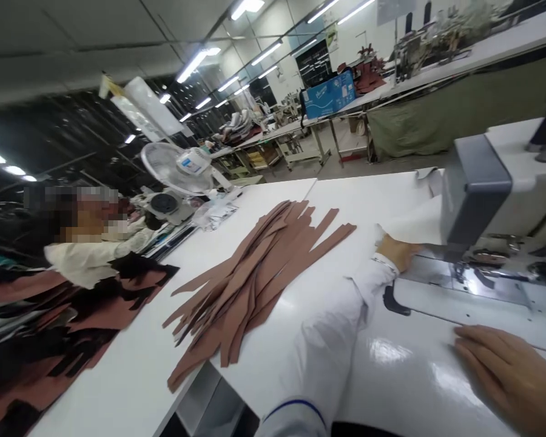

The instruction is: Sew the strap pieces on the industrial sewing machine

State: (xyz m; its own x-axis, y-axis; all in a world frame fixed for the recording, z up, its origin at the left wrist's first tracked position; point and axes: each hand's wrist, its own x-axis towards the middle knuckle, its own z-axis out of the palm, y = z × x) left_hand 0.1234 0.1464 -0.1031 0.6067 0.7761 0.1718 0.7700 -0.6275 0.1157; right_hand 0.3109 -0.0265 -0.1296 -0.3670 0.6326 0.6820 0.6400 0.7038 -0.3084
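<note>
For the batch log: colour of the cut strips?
The strips are a plain dusty reddish brown, clearest in the head view.

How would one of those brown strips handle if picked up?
Each strip looks thin and probably floppy, since several curve where they overlap. The loose, fanned pile suggests others may drag along when one is pulled.

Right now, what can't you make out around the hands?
In the head view:
Left hand: fingertips hidden by the white sheet.
Right hand: wrist cut off by the picture's edge.
Sewing machine: needle too blurred to find.
Blue carton: lettering too small to read.
</note>
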